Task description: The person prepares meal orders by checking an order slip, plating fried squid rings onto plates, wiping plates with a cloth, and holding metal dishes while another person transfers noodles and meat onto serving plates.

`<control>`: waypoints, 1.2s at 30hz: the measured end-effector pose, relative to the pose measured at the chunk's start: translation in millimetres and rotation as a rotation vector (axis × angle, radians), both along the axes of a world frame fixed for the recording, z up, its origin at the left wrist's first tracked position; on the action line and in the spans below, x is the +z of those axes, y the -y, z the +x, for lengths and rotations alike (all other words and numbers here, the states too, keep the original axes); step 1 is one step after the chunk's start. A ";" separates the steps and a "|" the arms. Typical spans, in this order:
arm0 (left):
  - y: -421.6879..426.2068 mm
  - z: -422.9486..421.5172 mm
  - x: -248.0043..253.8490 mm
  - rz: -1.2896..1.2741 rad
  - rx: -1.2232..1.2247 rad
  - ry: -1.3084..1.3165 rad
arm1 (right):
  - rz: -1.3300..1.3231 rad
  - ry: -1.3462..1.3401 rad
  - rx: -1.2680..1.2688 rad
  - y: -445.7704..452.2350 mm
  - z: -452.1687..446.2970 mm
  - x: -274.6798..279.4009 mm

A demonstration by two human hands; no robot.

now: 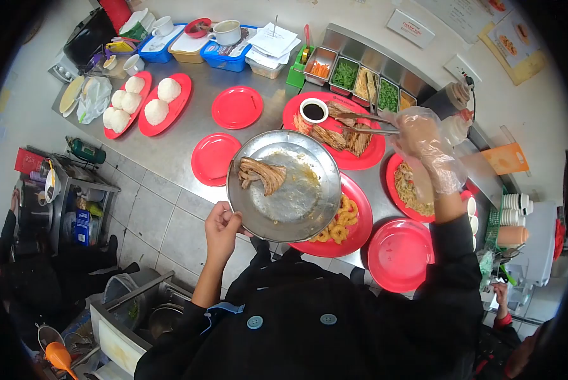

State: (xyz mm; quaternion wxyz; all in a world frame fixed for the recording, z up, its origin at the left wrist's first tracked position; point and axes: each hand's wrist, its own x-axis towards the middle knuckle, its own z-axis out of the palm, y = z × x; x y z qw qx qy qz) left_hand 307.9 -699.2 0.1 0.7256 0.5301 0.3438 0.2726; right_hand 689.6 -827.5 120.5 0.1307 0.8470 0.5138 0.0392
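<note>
My left hand [220,233] grips the near-left rim of a round metal plate [290,225], thumb on top. A few strips of cooked meat [262,175] and some greasy residue lie on it. My right hand [423,136], in a clear plastic glove, is closed around metal tongs [374,123]. The tongs' tips are over sliced meat [358,140] on a red oval platter [375,159]; I cannot tell whether they pinch any. A small white bowl of dark sauce [313,111] sits on that platter. Fried rings [339,231] on another red platter are partly hidden under the metal plate.
Red plates [236,107] stand on the steel counter [170,149], with rice mounds [156,113] on platters at left. Metal trays of chopped toppings [345,75] line the back. Noodles [412,190] and a red plate [401,253] are at right. Other people are at both sides.
</note>
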 end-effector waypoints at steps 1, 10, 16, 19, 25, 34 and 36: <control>-1.0 0.0 -1.1 -0.003 0.011 0.004 | 0.000 -0.002 -0.004 0.0 -3.4 -2.7; -1.6 1.0 0.7 -0.003 0.065 0.009 | -0.025 0.124 0.178 4.4 -7.7 -0.6; -7.3 -4.9 -2.7 0.009 0.079 -0.008 | 0.020 -0.071 0.035 -4.6 -35.9 33.4; -9.0 -4.7 -3.0 0.015 0.082 0.000 | -0.050 -0.084 0.109 -3.9 -32.2 20.3; -5.2 0.9 0.9 -0.019 0.091 0.021 | -0.123 0.001 0.119 3.7 -15.3 2.0; 19.2 38.8 6.8 -0.061 -0.009 0.062 | 0.223 -0.413 0.257 28.9 -105.7 43.2; 23.8 45.8 7.6 -0.055 -0.023 0.069 | 0.228 -0.301 0.306 31.2 -110.1 32.0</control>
